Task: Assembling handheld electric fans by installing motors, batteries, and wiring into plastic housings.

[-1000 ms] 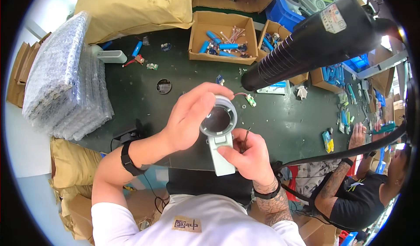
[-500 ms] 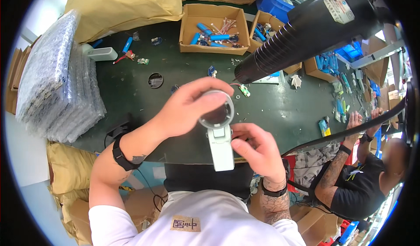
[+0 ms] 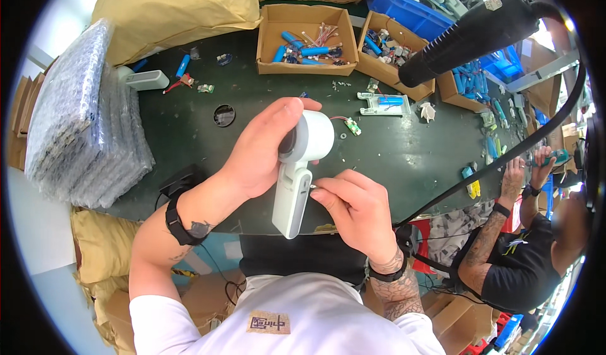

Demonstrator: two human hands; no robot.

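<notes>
Wrapped round the head of a pale fan [image 3: 293, 197], the left hand [image 3: 260, 141] is closed on it; the right hand [image 3: 358, 211] has thumb and forefinger together beside the handle, though whether they pinch anything small I cannot tell. Dark green and strewn with scraps, the worktop [image 3: 391, 162] carries bubble wrap [image 3: 95, 127] stacked along its left edge, a yellow bag [image 3: 177, 17] at the far left corner and a carton [image 3: 307, 68] of blue cells by the far edge. A black tube [image 3: 467, 36] hangs over the far right part. Beyond the right edge sits a co-worker [image 3: 521, 268] in a dark shirt. Over the near edge, the fan tilts slightly, its head against the left palm, its handle reaching down past the grip, between both hands, right fingertips just beside it.
</notes>
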